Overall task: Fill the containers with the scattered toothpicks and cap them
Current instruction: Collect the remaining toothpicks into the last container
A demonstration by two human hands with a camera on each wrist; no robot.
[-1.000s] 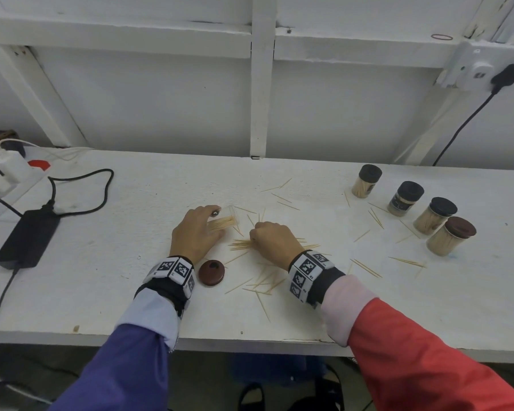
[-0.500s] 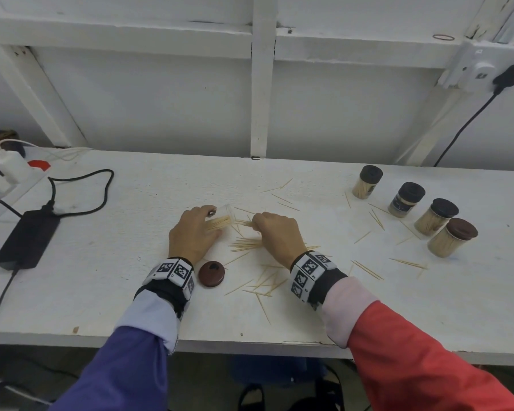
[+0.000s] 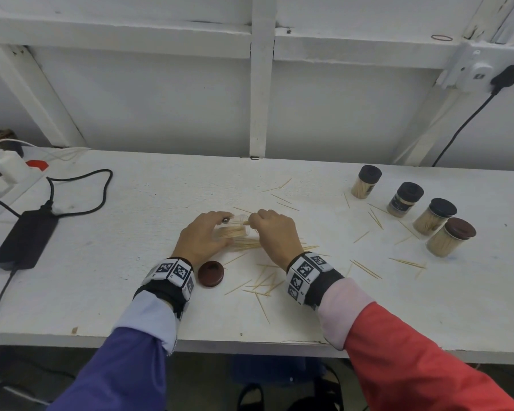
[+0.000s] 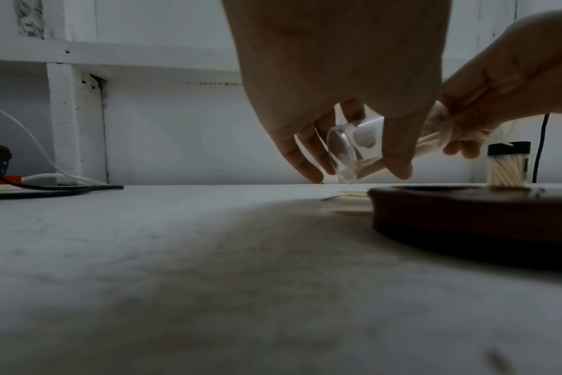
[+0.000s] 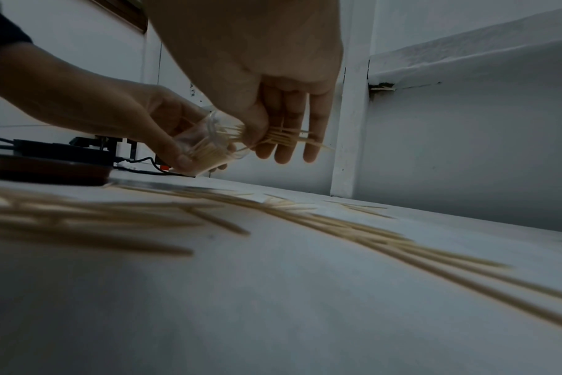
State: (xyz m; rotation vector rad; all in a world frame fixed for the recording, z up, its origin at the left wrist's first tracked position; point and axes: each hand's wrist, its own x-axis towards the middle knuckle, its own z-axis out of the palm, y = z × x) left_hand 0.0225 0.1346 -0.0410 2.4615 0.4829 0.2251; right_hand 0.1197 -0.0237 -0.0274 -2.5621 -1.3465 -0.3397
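Toothpicks point(image 5: 273, 135) between the right hand point(image 3: 275, 232) and the tilted clear container point(image 4: 385, 149) in the left hand point(image 3: 204, 237).
Brown cap point(image 3: 210, 273) lies just beside the left wrist on the white table point(image 3: 131, 277); both hands are closed, the left around the container, the right pinching the toothpick bundle at its mouth.

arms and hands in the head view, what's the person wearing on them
Both hands are bare. The left hand has a black wrist strap with white blocks printed in black square markers, above a pale blue cuff and a purple sleeve. The right hand wears the same marker band, with a pale pink cuff and a red sleeve.
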